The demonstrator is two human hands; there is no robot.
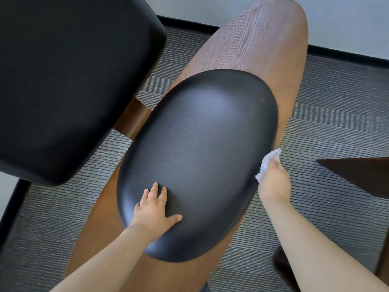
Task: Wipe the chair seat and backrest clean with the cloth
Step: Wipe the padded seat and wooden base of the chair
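Black leather-look padding covered the oval seat pad [197, 161] of a chair, seen from the head camera looking steeply down. The pad lay on a curved brown wooden shell [263, 39] that stretched away toward the top of the view. At upper left, very close to the camera, was the chair's black padded backrest [73, 81], joined to the shell by a short brown wooden strut [134, 120].

The left hand [155, 209] rested flat on the near left part of the seat pad, fingers straight and spread, thumb out to the right, holding nothing. The right hand [273, 182] was at the right edge of the seat pad, its fingers curled round a crumpled white cloth [268, 161]. The cloth stuck out past the far side of the hand and lay against the pad's rim. Both forearms were bare and entered from the bottom.

Under the chair lay a grey ribbed carpet [336, 123]. A black skirting board [189, 21] ran along the foot of a pale wall [347, 22] at the top. The pointed corner of a dark brown wooden surface [362, 175] came in from the right edge, near the right hand but apart from it. A dark shape [283, 268] sat on the carpet beside the right forearm; what it was could not be told.
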